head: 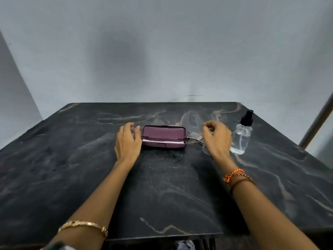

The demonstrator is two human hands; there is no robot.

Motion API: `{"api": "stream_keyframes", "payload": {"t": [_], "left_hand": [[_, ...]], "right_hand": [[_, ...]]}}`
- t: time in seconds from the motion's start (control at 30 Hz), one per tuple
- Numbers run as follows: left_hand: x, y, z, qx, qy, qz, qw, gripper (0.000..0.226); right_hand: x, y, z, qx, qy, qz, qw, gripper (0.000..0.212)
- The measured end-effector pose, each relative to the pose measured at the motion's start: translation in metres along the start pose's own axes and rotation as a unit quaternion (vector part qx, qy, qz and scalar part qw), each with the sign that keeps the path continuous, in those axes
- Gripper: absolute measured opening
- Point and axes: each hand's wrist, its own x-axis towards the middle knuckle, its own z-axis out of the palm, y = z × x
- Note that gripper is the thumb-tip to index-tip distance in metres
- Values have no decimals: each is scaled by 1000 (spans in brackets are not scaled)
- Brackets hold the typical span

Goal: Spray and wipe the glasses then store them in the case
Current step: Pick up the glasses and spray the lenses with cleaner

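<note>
A purple glasses case [164, 137] lies open in the middle of the dark marble table [162, 186], with a pale cloth showing inside. Thin-framed glasses [194, 137] lie just right of the case, partly hidden by my right hand. A clear spray bottle [242, 136] with a black nozzle stands upright at the right. My left hand [128, 141] hovers at the case's left end, fingers relaxed, holding nothing. My right hand [217, 137] hangs above the glasses with fingers loosely curled; nothing shows in its grip.
A grey wall rises close behind the table's far edge. A metal pole [317, 121] slants up at the right, beyond the table. The table's near edge runs just below my forearms.
</note>
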Motion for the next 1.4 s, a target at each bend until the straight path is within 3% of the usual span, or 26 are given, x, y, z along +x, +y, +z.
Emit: {"api": "stream_keyframes", "payload": {"t": [0.07, 0.13, 0.27, 0.33, 0.5, 0.8, 1.03, 1.2, 1.3, 1.4], "left_hand": [[-4, -1, -1, -17, 33, -1, 999, 29], [-6, -4, 0, -20, 58, 48, 997, 25], [-9, -3, 1, -1, 61, 152, 987, 22], [-12, -2, 3, 14, 51, 183, 982, 21], [-17, 5, 2, -9, 52, 188, 981, 18], [-20, 6, 0, -16, 27, 221, 975, 17], [-21, 9, 0, -28, 26, 235, 971, 18], [-19, 17, -1, -50, 25, 251, 966, 19], [-21, 32, -1, -117, 50, 229, 965, 20], [-15, 55, 0, -221, 48, 169, 959, 20]], "right_hand": [[-9, 5, -5, -21, 21, 8, 1000, 21], [-17, 17, -7, -43, 18, -6, 999, 23], [-22, 26, -14, -103, 20, -45, 993, 28], [-22, 28, -18, -123, 34, -25, 992, 29], [-25, 31, -26, -141, -31, 97, 985, 30], [-21, 33, -29, -46, -88, 90, 991, 29], [-18, 31, -28, -5, 2, 83, 997, 31], [-18, 23, -33, 19, 127, 50, 991, 32], [-20, 14, -36, 63, 177, 9, 982, 31], [-14, 6, -37, 135, 158, 35, 978, 28]]}}
